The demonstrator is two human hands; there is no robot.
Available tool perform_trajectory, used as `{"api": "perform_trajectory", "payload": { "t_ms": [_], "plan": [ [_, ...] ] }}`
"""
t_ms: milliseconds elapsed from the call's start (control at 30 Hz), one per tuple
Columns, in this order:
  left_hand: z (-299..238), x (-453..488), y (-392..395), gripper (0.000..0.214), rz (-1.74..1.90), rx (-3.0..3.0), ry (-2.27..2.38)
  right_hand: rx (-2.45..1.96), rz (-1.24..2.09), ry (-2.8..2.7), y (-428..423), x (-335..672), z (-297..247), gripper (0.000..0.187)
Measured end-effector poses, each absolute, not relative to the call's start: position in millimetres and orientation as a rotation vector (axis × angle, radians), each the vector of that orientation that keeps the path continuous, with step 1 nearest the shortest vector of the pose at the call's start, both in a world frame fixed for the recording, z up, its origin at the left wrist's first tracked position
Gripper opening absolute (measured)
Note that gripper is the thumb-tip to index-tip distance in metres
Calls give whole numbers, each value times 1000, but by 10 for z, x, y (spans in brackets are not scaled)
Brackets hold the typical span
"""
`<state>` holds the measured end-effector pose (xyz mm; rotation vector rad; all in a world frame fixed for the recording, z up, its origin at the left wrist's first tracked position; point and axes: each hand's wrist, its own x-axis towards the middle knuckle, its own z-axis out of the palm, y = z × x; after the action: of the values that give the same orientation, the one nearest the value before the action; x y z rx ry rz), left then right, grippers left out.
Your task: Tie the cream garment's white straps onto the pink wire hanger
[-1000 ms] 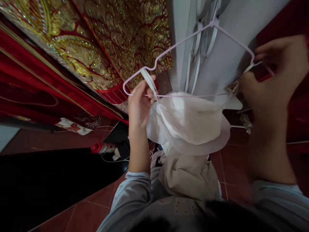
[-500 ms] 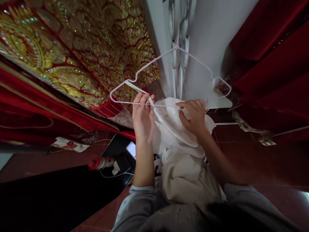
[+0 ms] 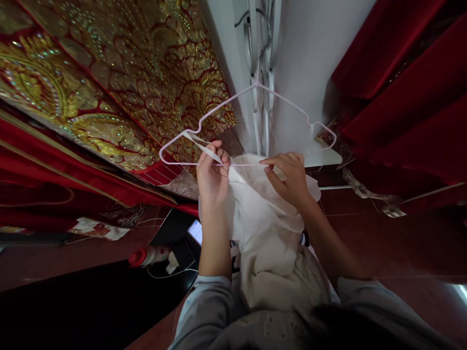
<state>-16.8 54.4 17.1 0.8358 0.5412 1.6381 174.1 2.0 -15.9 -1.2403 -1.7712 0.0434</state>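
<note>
A pale pink wire hanger (image 3: 233, 99) hangs by its hook from a white bracket on the wall. A white garment (image 3: 272, 233) droops from it by thin straps, one looped over each shoulder notch. My left hand (image 3: 211, 177) is closed on the garment's left strap just under the hanger's bottom bar. My right hand (image 3: 288, 177) pinches the top edge of the white fabric near the middle of the bar. The garment's lower part hangs in front of my body.
Red fabric with gold embroidery (image 3: 120, 82) hangs at the left, dark red velvet cloth (image 3: 408, 97) at the right. On the tiled floor lie a phone (image 3: 196, 231), a charger with cable (image 3: 171, 266) and a red-capped bottle (image 3: 148, 255). A black surface (image 3: 73, 306) fills the lower left.
My right hand came down from the hanger's right end to the fabric's top edge at the middle. The right strap now rests in the right notch. The view shifted a little.
</note>
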Motion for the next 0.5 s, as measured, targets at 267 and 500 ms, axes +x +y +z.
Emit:
{"api": "perform_trajectory", "payload": {
  "t_ms": [267, 500],
  "plan": [
    [19, 96, 449, 35, 2056, 770, 822, -1240, 53, -1810, 11, 1701, -177, 23],
    [-89, -103, -79, 28, 1627, 1388, 1187, -1183, -46, -1828, 6, 1949, -131, 21]
  ]
}}
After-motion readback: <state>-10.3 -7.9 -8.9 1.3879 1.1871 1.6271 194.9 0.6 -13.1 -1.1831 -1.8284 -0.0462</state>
